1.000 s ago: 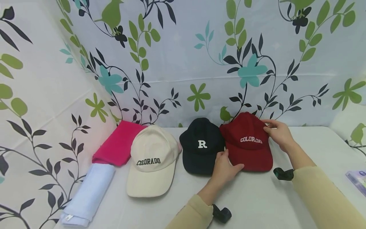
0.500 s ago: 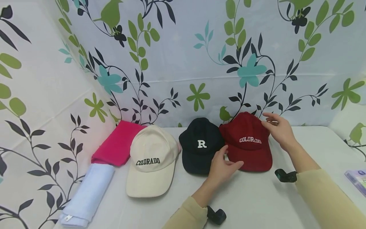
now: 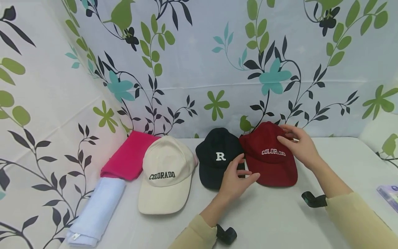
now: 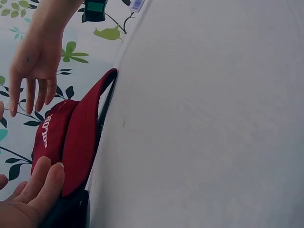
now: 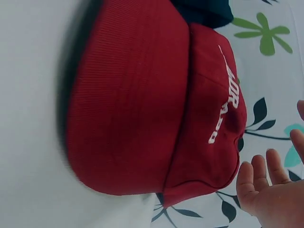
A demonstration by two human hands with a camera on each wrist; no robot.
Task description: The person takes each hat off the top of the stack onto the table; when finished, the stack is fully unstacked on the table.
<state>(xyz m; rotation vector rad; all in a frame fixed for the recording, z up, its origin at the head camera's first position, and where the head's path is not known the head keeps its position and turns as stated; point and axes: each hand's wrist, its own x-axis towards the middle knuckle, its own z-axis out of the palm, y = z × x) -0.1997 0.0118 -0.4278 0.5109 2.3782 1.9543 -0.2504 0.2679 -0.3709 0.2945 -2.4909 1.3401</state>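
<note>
The red cap [image 3: 268,164] sits on the far part of the bench [image 3: 264,224], right of centre, brim toward the near side, close against the dark cap [image 3: 214,152] to its left. Over the last second it has kept its place while the hands have loosened: the left hand [image 3: 234,181] has drawn back from the brim toward the near left, thumb and fingers wide apart in front of the dark cap, though I cannot tell whether it touches that cap. The right hand [image 3: 300,147], whose fingers were at the red cap's right side, is now parted beside the crown. Neither holds anything, so the red cap seems settled enough to stand unaided in the row. Around this, a white cloth printed with leaves, birds and flowers [image 3: 192,76] rises at the far and left sides above the white bench top. Left of the dark cap comes the cream cap [image 3: 168,159], then a light blue folded towel [image 3: 96,211] at the near left, a pink folded cloth [image 3: 130,155] beyond it, and, smallest, a purple packet [image 3: 390,195] cut off at the right edge.
</note>
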